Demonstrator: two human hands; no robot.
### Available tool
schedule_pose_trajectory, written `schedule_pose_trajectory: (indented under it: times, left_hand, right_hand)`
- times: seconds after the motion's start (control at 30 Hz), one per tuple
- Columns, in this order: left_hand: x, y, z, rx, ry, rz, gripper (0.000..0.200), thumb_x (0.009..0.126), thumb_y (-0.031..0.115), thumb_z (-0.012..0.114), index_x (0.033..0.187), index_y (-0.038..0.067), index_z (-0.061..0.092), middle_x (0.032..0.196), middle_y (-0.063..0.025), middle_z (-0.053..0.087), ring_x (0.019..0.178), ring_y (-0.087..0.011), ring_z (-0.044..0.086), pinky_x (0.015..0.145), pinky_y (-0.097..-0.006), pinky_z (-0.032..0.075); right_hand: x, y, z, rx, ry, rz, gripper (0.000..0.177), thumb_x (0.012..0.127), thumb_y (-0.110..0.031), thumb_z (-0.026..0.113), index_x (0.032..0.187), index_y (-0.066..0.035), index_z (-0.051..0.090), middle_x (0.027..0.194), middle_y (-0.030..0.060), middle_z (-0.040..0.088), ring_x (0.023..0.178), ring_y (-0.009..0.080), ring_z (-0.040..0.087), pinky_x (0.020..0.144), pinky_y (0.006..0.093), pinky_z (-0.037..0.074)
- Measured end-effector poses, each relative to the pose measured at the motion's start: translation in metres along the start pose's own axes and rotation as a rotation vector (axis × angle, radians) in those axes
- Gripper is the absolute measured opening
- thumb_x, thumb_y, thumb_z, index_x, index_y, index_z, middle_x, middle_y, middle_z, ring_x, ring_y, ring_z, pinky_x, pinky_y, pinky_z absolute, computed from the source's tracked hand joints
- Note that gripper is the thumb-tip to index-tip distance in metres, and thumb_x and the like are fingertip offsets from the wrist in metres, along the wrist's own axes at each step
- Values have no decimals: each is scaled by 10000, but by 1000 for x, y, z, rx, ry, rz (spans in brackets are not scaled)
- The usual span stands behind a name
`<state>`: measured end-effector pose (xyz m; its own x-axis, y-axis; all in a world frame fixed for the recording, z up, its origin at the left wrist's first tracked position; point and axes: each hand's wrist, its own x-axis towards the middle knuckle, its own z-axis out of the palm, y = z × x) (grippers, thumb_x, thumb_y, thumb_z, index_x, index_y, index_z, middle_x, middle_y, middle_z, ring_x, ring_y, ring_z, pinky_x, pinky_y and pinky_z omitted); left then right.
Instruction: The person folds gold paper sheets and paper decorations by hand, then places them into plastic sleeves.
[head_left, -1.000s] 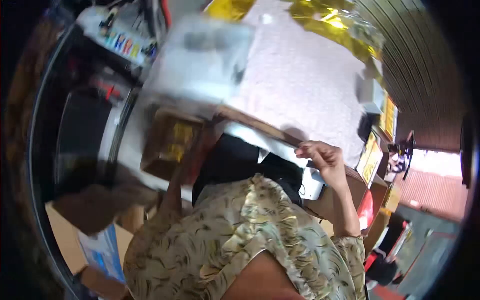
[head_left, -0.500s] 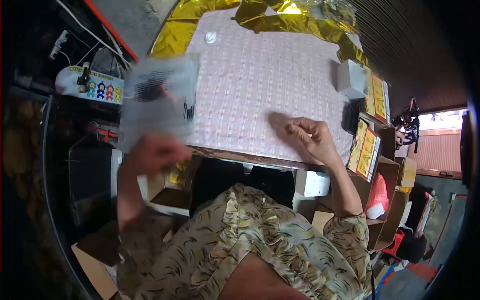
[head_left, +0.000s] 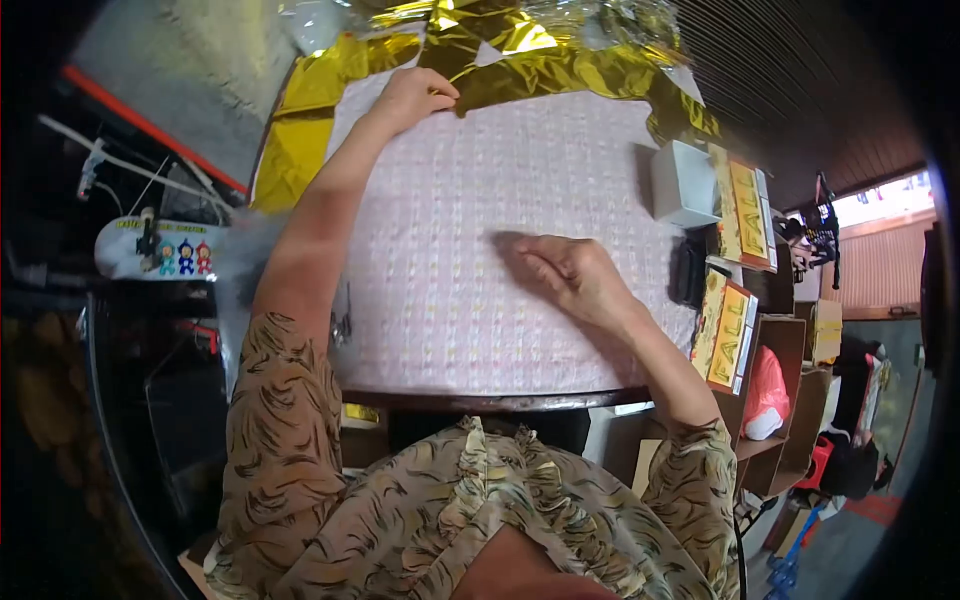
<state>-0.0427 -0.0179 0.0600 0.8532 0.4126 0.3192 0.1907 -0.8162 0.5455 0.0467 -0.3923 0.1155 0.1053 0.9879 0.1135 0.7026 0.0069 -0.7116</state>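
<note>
My left hand (head_left: 410, 98) reaches to the far left of the cloth-covered table, beside the gold foil. Its fingers are curled down; whatever they hold is hidden. Over the middle of the pale checked cloth (head_left: 480, 200), my right hand (head_left: 585, 280) hovers with thumb and fingers pinched together. Anything between those fingertips is too small to make out. Clear plastic bags (head_left: 235, 290) with dark print lie at the table's left side, mostly covered by my left forearm.
Shiny gold foil (head_left: 560, 65) runs along the table's far and left edges. At the right edge stand an open white box (head_left: 685, 185), a black object (head_left: 688, 270) and cartons (head_left: 728, 330) marked "FALL". A skateboard-shaped board (head_left: 150, 248) is at left.
My left hand has moved from the near left edge up to the far left of the cloth. The round silvery item there is now out of sight. My right hand stays pinched over the cloth.
</note>
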Motion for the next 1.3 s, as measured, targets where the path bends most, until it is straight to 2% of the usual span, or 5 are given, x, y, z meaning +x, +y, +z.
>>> schedule_pose_trajectory:
  times: [0.2,0.67,1.07,1.27,1.3]
  left_hand:
    - [18,-43,27,-317,-85,-196,315,799,180,859,1095,90,800,1136,-47,712,1001,-159,675,866,-281,528]
    - [30,-46,32,-98,22,-243,253,800,327,843,969,139,824,843,-46,769,759,-162,697,728,-315,542]
    - [94,-4,-7,76,-127,-255,202,815,272,760,866,79,791,749,-167,734,651,-221,715,622,-391,552]
    - [65,39,2,300,603,143,221,862,252,720,966,59,747,1128,-192,711,1071,-429,625,932,-533,472]
    - [65,37,13,381,570,292,262,865,285,753,991,56,729,958,-144,721,931,-358,666,832,-481,512]
  right_hand:
    - [19,26,6,-24,22,-63,228,952,-64,685,1171,-16,723,1069,189,749,828,322,747,743,386,597]
    - [97,41,-2,-70,5,-64,231,978,-112,676,1176,-8,733,1021,197,759,779,222,733,724,349,577]
    - [267,118,7,-328,383,-160,500,863,-176,774,1336,-85,637,1011,224,744,893,365,732,809,422,566]
    - [309,140,-14,124,722,-28,213,928,-221,748,938,-11,784,720,122,735,663,266,714,667,370,549]
    - [315,141,-28,271,585,212,339,969,-272,696,1193,-19,727,1028,197,756,948,337,731,838,463,558]
